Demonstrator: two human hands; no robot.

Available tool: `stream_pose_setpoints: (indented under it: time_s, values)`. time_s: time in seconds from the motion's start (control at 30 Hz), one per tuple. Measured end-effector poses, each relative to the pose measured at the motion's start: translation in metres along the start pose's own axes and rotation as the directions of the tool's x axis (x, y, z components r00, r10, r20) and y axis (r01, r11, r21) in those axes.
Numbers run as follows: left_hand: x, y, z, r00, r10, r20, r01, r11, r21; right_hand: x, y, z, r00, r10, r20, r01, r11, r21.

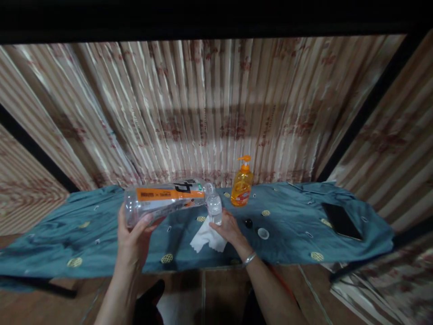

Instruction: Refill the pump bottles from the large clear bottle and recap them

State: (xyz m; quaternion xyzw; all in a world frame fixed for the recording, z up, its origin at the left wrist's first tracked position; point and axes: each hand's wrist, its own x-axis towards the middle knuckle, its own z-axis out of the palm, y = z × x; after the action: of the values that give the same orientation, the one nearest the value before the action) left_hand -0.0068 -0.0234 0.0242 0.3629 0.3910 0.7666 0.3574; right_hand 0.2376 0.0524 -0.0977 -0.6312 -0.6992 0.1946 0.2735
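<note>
My left hand (135, 232) is wrapped round the base end of a large clear plastic bottle (162, 198) with an orange and clear label. The bottle lies nearly level in the air, its neck pointing right. A small clear bottle (214, 207) is gripped in my right hand (230, 228), tilted slightly, its top meeting the large bottle's mouth. Whether liquid runs between them I cannot tell. Under the small bottle lies a white cloth or tissue (208, 237). A silver bangle circles my right wrist.
An orange pump bottle (241, 187) stands behind my right hand. Right of that hand lie a small black cap (248, 223) and a round whitish lid (263, 233). A black phone or tablet (341, 221) rests on the blue patterned cloth (287, 253). Dark frame bars and striped curtains enclose the table.
</note>
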Motion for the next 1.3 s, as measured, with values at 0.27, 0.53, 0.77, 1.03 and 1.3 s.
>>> stream_pose_setpoints:
  time_s: [0.27,0.53,0.77,1.03,1.3]
  values:
    - [-0.019,-0.017,-0.019,0.945,-0.318,-0.080,0.298,0.934,-0.196,0.002,0.005,0.003,0.999,-0.034,-0.001,0.034,0.998,-0.050]
    - [-0.024,-0.039,-0.035,0.879,-0.464,-0.109,0.436,0.875,-0.209,0.005,0.006,0.003,1.000,-0.028,-0.010,0.027,0.999,-0.044]
    - [-0.062,-0.070,-0.047,0.833,-0.543,-0.108,0.523,0.836,-0.169,0.005,0.004,0.004,1.000,-0.001,-0.010,0.001,1.000,-0.023]
    - [-0.100,-0.088,-0.033,0.703,-0.711,-0.014,0.696,0.692,-0.194,-0.001,0.004,0.006,0.999,0.003,-0.045,0.000,0.998,0.070]
    - [-0.059,-0.071,-0.036,0.701,-0.712,0.030,0.699,0.679,-0.223,-0.005,0.000,0.012,0.987,0.095,-0.126,-0.088,0.994,0.062]
